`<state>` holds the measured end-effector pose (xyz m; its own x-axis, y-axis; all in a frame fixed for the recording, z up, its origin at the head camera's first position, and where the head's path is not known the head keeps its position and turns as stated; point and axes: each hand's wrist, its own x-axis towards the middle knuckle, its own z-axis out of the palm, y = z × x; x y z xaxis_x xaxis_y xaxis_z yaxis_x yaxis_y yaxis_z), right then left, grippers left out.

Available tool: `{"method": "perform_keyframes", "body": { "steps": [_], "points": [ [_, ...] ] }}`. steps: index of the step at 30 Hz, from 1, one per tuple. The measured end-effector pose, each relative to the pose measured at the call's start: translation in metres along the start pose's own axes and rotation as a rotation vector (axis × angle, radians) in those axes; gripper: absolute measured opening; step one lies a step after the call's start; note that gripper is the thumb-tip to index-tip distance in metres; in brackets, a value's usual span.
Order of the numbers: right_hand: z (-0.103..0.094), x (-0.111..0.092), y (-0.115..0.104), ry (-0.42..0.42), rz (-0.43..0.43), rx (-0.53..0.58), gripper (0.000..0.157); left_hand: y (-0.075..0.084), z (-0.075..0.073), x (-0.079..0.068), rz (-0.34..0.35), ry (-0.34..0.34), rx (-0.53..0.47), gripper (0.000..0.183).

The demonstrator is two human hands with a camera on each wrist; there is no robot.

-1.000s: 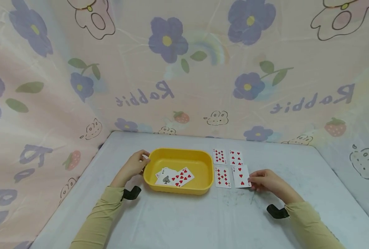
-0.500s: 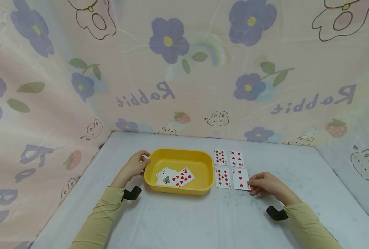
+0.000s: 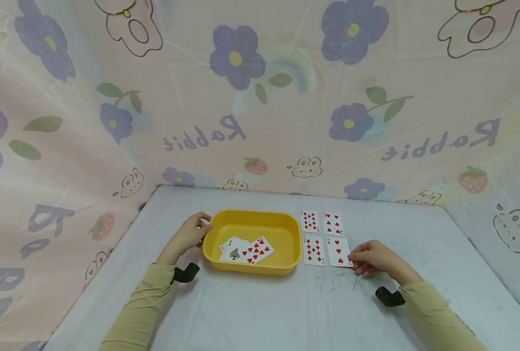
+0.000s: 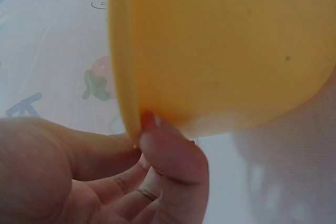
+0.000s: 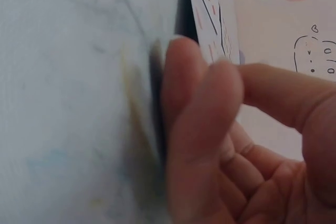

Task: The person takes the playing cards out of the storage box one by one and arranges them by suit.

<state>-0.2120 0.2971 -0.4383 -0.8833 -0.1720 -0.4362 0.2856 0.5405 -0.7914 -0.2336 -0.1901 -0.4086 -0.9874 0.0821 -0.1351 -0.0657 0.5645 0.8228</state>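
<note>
The three of hearts (image 3: 338, 252) is face up to the right of a yellow tray (image 3: 260, 267); my right hand (image 3: 374, 258) pinches its near right corner between thumb and finger. Between it and the tray is a diamond card (image 3: 314, 251). Farther from me, also right of the tray, sit the six of hearts (image 3: 333, 224) and a second diamond card (image 3: 310, 221). My left hand (image 3: 189, 231) pinches the tray's left rim. Inside the tray, the ace of spades (image 3: 235, 253) overlaps other cards, beside a many-pipped heart card (image 3: 258, 250). Behind the tray rises a flower-printed cloth (image 3: 281, 122).
</note>
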Motion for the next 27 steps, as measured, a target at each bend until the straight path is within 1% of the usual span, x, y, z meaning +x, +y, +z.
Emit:
{"method": "perform_keyframes", "body": {
  "steps": [5,12,15,20,24,27],
  "points": [
    [-0.0012,0.0014,0.0010,0.006,0.004,-0.015,0.021,-0.0006,-0.0003,-0.0002,0.003,-0.002,0.005,0.027],
    [0.0004,0.0013,-0.0027,0.039,0.019,-0.022,0.017,-0.0002,-0.0011,-0.0007,-0.010,-0.001,0.000,0.027],
    [0.0009,0.0010,-0.0026,0.045,0.017,-0.036,0.016,-0.0002,-0.0009,-0.0008,-0.005,-0.002,0.007,0.027],
    [0.0022,0.0016,-0.0024,0.073,0.022,-0.065,0.015,0.0002,-0.0007,0.0000,-0.018,0.007,0.013,0.026],
    [0.0013,0.0012,-0.0032,0.080,0.019,-0.095,0.015,0.0005,-0.0006,0.0005,-0.015,0.004,0.010,0.027],
    [-0.0028,0.0014,-0.0077,0.074,-0.006,-0.119,0.016,0.0007,-0.0005,0.0007,-0.013,-0.001,0.004,0.027]
  ]
}}
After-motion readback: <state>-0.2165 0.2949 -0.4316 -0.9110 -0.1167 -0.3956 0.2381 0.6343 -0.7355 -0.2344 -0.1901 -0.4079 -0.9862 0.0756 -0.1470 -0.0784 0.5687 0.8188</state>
